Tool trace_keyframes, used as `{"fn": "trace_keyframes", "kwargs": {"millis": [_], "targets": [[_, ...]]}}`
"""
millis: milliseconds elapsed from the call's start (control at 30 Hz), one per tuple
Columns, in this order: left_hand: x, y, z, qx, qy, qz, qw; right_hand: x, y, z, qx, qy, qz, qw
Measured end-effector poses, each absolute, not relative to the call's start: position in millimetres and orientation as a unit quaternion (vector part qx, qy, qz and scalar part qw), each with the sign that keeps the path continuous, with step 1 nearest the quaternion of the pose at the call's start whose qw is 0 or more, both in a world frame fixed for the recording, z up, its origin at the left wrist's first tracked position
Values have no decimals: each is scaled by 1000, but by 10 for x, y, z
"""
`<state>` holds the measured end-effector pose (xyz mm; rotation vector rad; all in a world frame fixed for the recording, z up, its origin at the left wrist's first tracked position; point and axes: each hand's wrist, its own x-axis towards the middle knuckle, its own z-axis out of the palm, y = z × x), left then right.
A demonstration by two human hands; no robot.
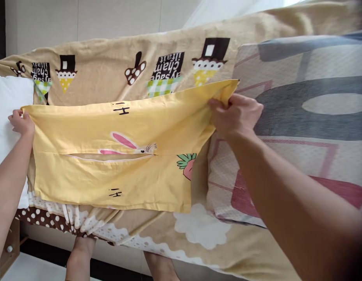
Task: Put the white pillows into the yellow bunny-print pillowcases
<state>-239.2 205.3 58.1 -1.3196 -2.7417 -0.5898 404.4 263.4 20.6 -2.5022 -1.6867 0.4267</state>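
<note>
Right forearm nearest; right hand grips near one far corner of the yellow pillowcase, left hand pinches the other. Case spread over patterned blanket. Judged light, soft, limp; best held by corners, clear of the slit.

- Bed, spread with a tan blanket, printed along its far side with 2 black hats
- White pillow lying at the left
- Large grey, white and red patterned pillow lying at the right
- Yellow pillowcase between them; whether its lower edge touches the blanket is unclear
</note>
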Motion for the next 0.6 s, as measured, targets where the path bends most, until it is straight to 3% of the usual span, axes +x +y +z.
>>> {"fn": "trace_keyframes", "kwargs": {"millis": [100, 233, 333, 433, 600], "targets": [[-1784, 1996, 633, -442, -875, -185, 64, 3662, 2498, 158, -809, -577, 83, 78], [-969, 1514, 363, -645, -758, -69, -61, 2969, 1771, -43, -656, -734, 115, 133], [-709, 1118, 84, -702, -699, 23, -135, 2756, 1113, -265, -558, -806, 159, 120], [-799, 828, -22, -683, -718, 42, -128, 2985, 550, -462, -603, -775, 161, 105], [-1282, 120, 176, -553, -831, -40, -28, 3597, -275, -509, -757, -615, 192, 108]]}}
